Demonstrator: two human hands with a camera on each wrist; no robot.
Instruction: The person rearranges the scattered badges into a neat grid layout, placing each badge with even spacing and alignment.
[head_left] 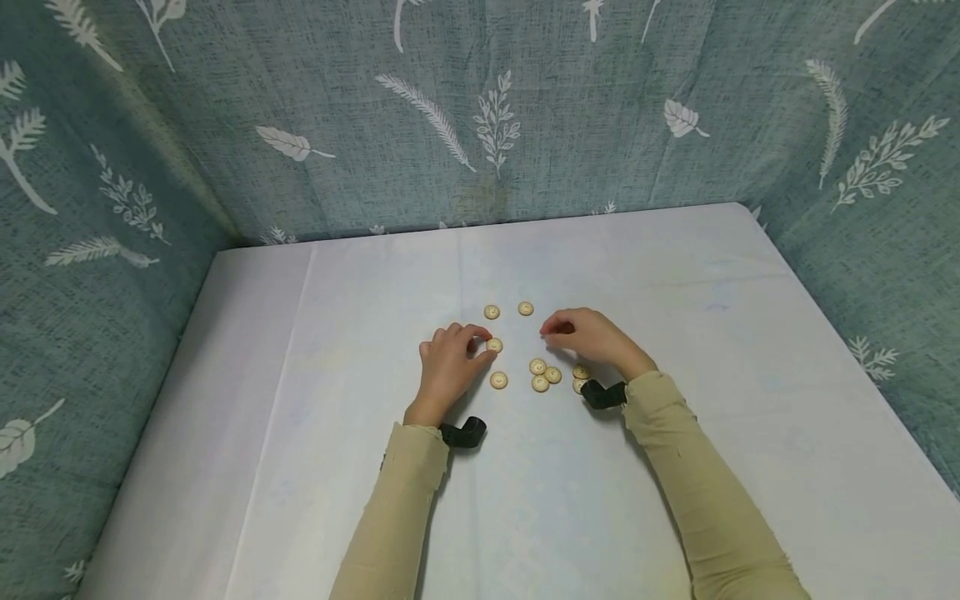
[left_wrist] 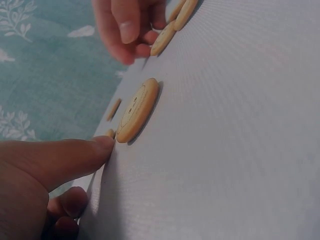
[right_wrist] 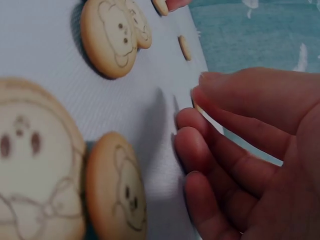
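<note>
Several round wooden discs with engraved animal faces lie on the white table. My left hand (head_left: 448, 364) has thumb and index finger at opposite edges of one wooden disc (head_left: 494, 345), pinching it at the table surface. Nearer me lies another disc (head_left: 498, 380), seen large as a disc (left_wrist: 137, 111) in the left wrist view. Beyond the hands are a disc (head_left: 491, 312) and a second disc (head_left: 526, 308). My right hand (head_left: 588, 336) hovers right of these with fingers loosely bent; nothing shows in its grasp. In the right wrist view its fingers (right_wrist: 192, 145) curve beside the thumb.
A cluster of discs (head_left: 552, 375) lies between the hands. Two more, one a disc (head_left: 581, 371), sit under the right wrist near its black wrist camera (head_left: 602, 394). The white tablecloth (head_left: 337, 400) meets green leaf-patterned curtains (head_left: 337, 100) at the back and sides.
</note>
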